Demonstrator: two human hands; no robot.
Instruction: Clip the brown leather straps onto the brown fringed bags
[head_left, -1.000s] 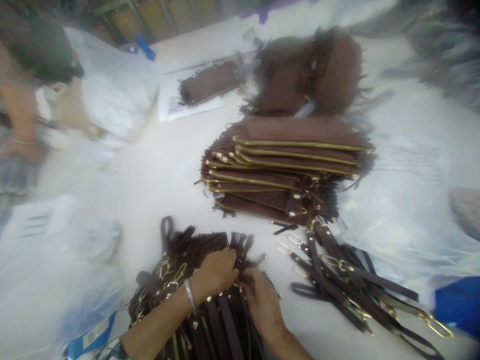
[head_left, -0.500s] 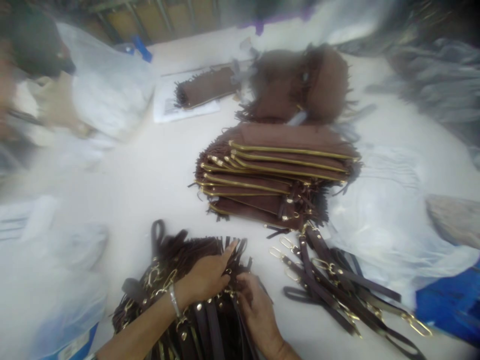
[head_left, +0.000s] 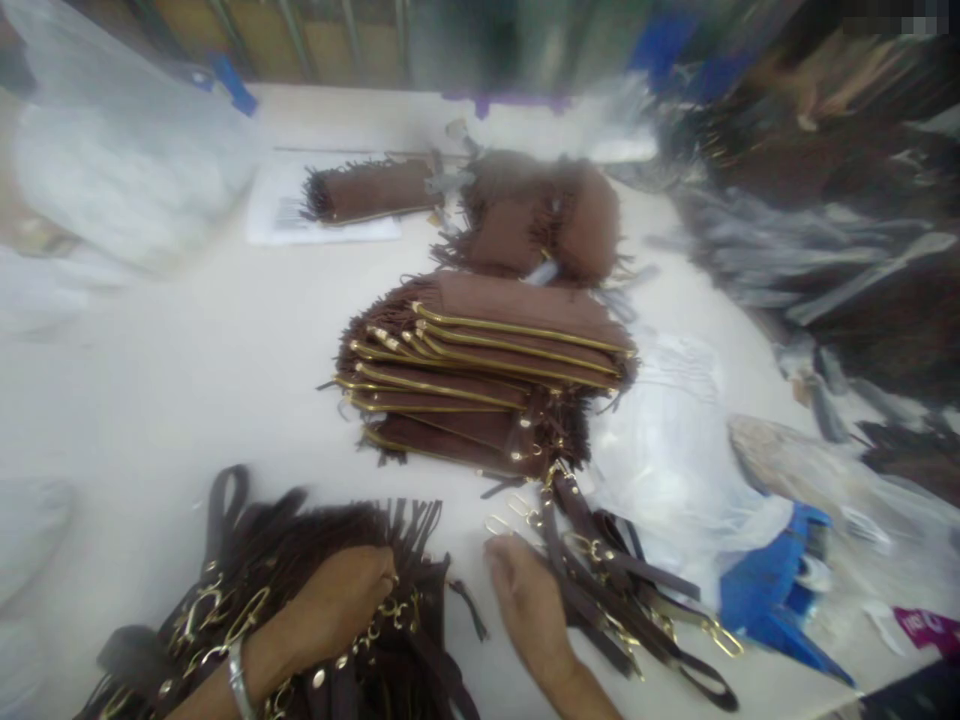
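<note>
My left hand (head_left: 345, 592), with a metal bracelet at the wrist, lies over a pile of dark brown fringed pouches (head_left: 322, 525) at the front left. Its fingers are curled at the edge of a fringed pouch, beside small gold rings; the fingertips are partly hidden. Clear of that pile, my right hand (head_left: 523, 595) is closed beside a bunch of dark wrist straps (head_left: 615, 580) with gold clasps. A gold clasp (head_left: 496, 524) shows just past its fingers. What the right fingers grip, if anything, is hidden.
A stack of brown fringed zip pouches (head_left: 480, 370) lies mid-table, with more brown fringed pieces (head_left: 540, 215) behind. One rolled pouch (head_left: 379, 190) rests on white paper (head_left: 262, 215). Clear plastic bags (head_left: 667, 420) and a blue item (head_left: 772, 570) lie right. Another person's hand (head_left: 832, 90) shows top right.
My right hand has left the pouch pile and moved right to the wrist straps. My left hand stays on the pile, its fingers now more curled. The view has shifted rightward.
</note>
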